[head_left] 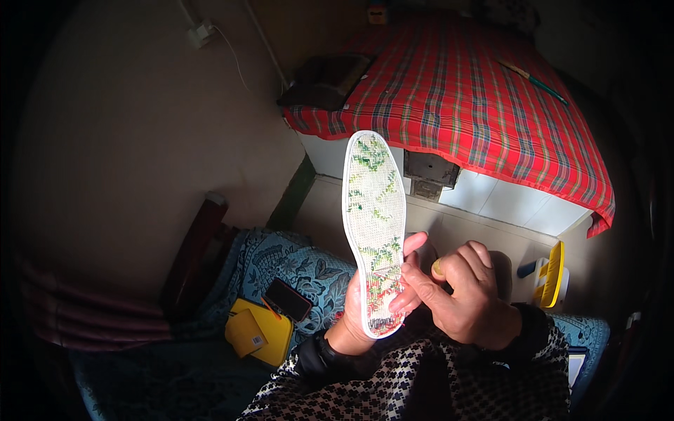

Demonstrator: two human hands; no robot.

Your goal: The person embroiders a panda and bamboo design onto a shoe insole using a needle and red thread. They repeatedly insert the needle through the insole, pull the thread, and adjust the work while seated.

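Observation:
My left hand (353, 312) holds a white insole (375, 203) upright from behind, around its lower part. The insole has a white edging and green, red and dark cross-stitch on a pale grid. Left fingertips show past its right edge. Close to that edge, my right hand (463, 291) is closed, its fingers curled and its thumb stretched toward the stitched surface. Whether a small item sits in those fingers cannot be made out. A thin line crosses the insole near the thumb tip.
A red plaid cloth (449, 91) covers a raised surface ahead, with a green stick-like item (547, 90) on it. On the blue patterned cover (330, 270) at left lie a phone (288, 299) and a yellow packet (246, 332). A yellow-and-white item (550, 276) stands at right.

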